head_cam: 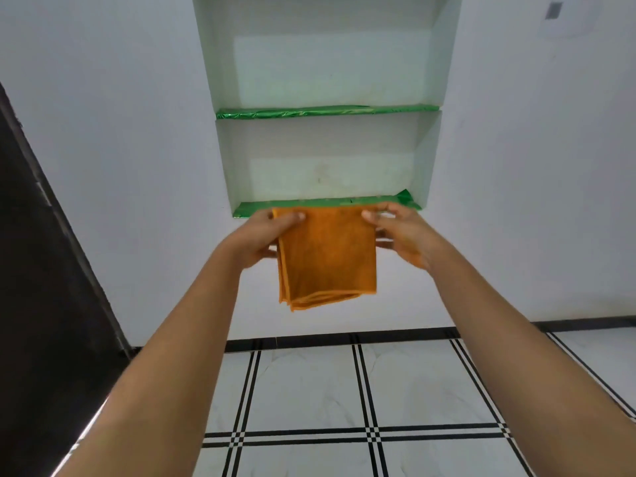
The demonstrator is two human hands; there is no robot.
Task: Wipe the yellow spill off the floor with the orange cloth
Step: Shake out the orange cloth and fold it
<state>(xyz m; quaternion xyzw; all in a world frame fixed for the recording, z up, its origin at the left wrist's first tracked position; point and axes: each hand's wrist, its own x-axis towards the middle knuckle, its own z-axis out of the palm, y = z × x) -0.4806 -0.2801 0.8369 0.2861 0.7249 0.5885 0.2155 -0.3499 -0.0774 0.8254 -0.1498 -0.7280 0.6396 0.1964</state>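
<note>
The orange cloth (327, 259) is folded into a square and hangs in the air in front of the lowest wall shelf. My left hand (265, 235) pinches its upper left corner. My right hand (399, 232) holds its upper right corner between thumb and fingers. The folded edges hang down at the bottom. No yellow spill shows on the visible part of the white tiled floor (309, 383).
A recessed wall niche holds two shelves lined with green foil, the lower shelf (309, 204) just behind the cloth and the upper shelf (327, 111) above. A dark door (44, 270) stands at the left. The floor has black line patterns.
</note>
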